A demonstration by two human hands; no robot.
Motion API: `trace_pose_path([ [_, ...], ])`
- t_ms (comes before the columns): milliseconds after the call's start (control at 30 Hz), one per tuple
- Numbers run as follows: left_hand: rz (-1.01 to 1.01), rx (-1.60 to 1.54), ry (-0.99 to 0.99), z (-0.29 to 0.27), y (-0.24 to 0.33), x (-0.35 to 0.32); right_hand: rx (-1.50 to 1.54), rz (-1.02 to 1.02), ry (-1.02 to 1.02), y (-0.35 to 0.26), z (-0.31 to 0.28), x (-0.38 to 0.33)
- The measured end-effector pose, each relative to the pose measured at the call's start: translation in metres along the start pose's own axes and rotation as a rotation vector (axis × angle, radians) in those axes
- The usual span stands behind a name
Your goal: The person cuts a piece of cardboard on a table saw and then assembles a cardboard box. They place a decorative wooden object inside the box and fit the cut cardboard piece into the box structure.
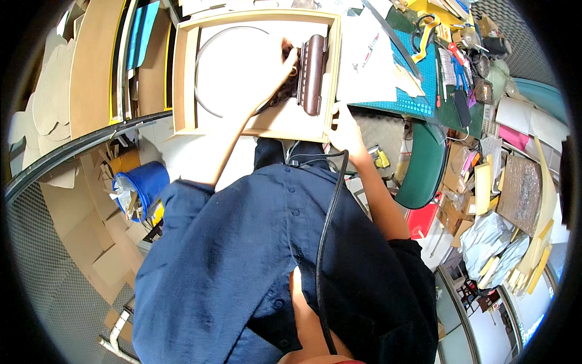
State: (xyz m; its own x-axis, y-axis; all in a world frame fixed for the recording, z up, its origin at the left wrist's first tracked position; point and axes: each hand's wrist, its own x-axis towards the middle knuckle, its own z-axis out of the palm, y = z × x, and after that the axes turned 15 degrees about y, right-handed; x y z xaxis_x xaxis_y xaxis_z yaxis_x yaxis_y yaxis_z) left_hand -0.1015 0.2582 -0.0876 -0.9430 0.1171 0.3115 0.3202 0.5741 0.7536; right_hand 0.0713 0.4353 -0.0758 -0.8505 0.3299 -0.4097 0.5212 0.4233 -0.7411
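Observation:
A shallow tan box [182, 79] with a pale floor is in front of me. Inside it, my left hand [290, 64] curls its fingers at a dark, tangled bundle [282, 94]; what lies in the fingers is mostly hidden. Just right of that hand, a dark brown cylinder [312, 76] with a row of small marks lies lengthwise along the right wall. A thin dark hoop or cable [197, 73] curves across the left part of the box floor. My right hand [345, 127] grips the box's near right corner from outside.
Right of the box, white paper [364, 73] and a teal cutting mat [409, 54] lie under tools, including yellow-handled scissors [426, 36]. A green stool seat [421, 164] stands below. Left are upright boards [91, 67] and a blue bin [142, 188]. A black cable [327, 236] hangs before my shirt.

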Motion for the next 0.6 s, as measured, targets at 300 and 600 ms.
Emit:
trace_pose_path([
  [300,0.087,0.502,-0.259,0.074,0.004,0.102,0.039,0.017,-0.038,-0.015,-0.006,-0.004],
  [600,-0.460,0.391,-0.338,0.079,0.006,0.091,0.048,-0.087,-0.010,-0.011,-0.006,-0.005],
])
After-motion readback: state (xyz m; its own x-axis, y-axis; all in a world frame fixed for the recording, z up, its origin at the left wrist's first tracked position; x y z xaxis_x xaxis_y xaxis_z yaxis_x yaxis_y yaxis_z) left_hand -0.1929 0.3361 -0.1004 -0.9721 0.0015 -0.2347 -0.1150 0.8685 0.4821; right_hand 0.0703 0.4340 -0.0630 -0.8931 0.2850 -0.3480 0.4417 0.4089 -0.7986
